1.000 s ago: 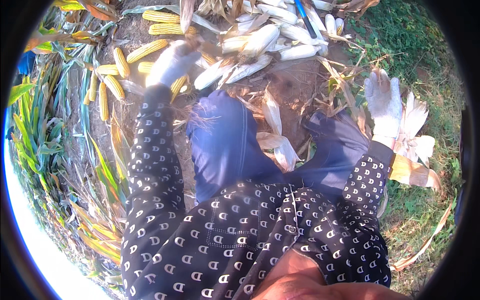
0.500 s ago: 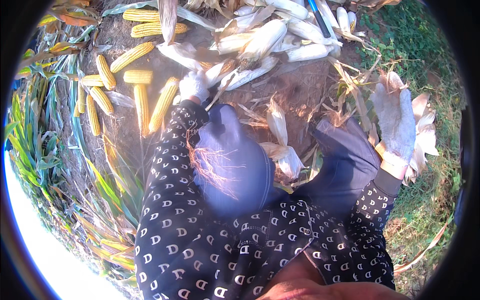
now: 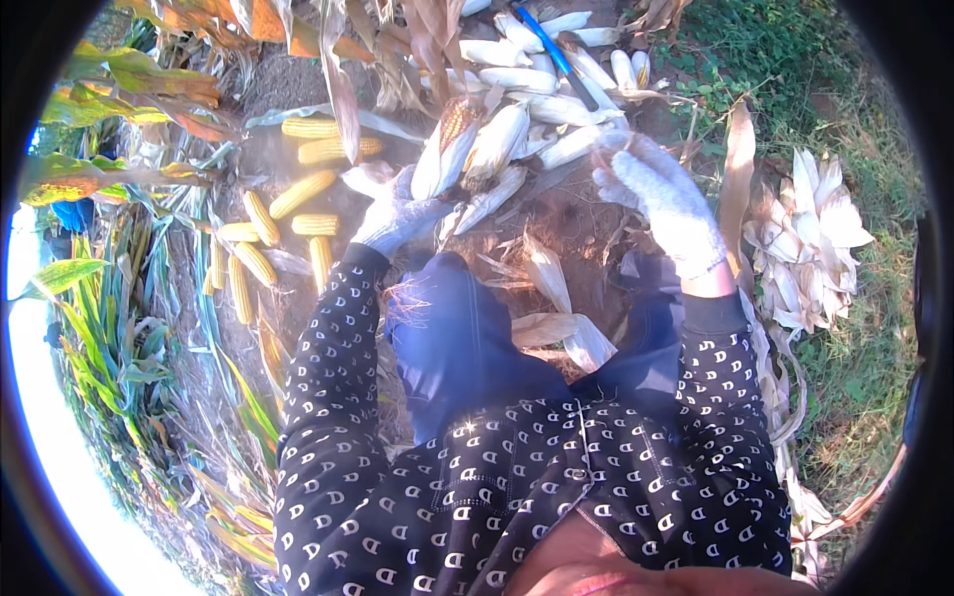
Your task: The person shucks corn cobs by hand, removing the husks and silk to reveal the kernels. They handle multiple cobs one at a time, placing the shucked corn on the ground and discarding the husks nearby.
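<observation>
My left hand (image 3: 396,216), in a pale glove, grips a corn ear (image 3: 445,149) with pale husk still round it and orange kernels showing at its top. Just right of it lies a heap of ears in white husk (image 3: 561,144). My right hand (image 3: 658,194), also gloved, is raised at the lower right of that heap, fingers apart and slightly bent, with nothing plainly held. Bare yellow cobs (image 3: 303,189) lie grouped on the soil left of my left hand.
A long blue-handled tool (image 3: 556,58) lies on the heap. Discarded husks (image 3: 805,243) are piled at the right beside green grass (image 3: 855,377). Dry husk (image 3: 561,288) lies between my knees. Leaning corn stalks and leaves (image 3: 129,89) line the left and top.
My left hand now holds a husked ear raised upright. My right hand has moved inward and up from the right toward the heap. The bare cob near my left hand was released earlier.
</observation>
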{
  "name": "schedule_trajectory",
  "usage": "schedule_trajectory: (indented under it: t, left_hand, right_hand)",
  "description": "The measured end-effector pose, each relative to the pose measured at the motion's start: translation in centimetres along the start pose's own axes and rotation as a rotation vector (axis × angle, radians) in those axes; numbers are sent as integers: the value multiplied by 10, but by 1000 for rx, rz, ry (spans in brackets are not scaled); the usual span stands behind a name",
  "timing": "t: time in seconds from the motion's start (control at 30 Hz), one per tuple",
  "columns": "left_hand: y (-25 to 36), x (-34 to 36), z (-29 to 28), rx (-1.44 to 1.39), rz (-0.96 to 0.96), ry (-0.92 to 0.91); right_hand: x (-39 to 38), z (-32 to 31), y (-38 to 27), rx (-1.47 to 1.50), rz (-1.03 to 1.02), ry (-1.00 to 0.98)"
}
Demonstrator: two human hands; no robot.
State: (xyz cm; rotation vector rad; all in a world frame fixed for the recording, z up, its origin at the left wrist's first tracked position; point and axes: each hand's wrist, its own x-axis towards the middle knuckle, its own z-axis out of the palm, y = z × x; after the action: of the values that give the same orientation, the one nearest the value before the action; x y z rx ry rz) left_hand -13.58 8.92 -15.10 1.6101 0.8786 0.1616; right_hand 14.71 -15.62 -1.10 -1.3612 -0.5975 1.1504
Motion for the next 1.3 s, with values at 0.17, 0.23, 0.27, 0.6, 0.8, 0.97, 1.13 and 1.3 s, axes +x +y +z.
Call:
schedule_trajectory:
  t: [0.17,0.23,0.27,0.6,0.8,0.97,1.13,1.3]
  left_hand:
    - [135,6,33,-215,344,-25]
    - [175,2,63,-45,421,43]
    - [187,-4,83,-215,472,31]
    - [213,-17,126,-407,595,75]
    - [214,1,124,-691,430,104]
    - [211,10,122,-871,477,108]
    - [195,23,120,-1026,468,42]
    - [183,30,111,-748,548,31]
  right_hand:
    - [10,27,13,-98,-156,-165]
    - [12,30,13,-93,-303,-187]
    - [13,31,12,-86,-384,-168]
    - [-13,17,-2,5,-104,-65]
    - [-22,26,-2,-114,25,-191]
    - [-20,32,-6,-38,83,-194]
    - [-23,36,-7,109,16,-243]
    - [-24,36,-5,67,-10,-237]
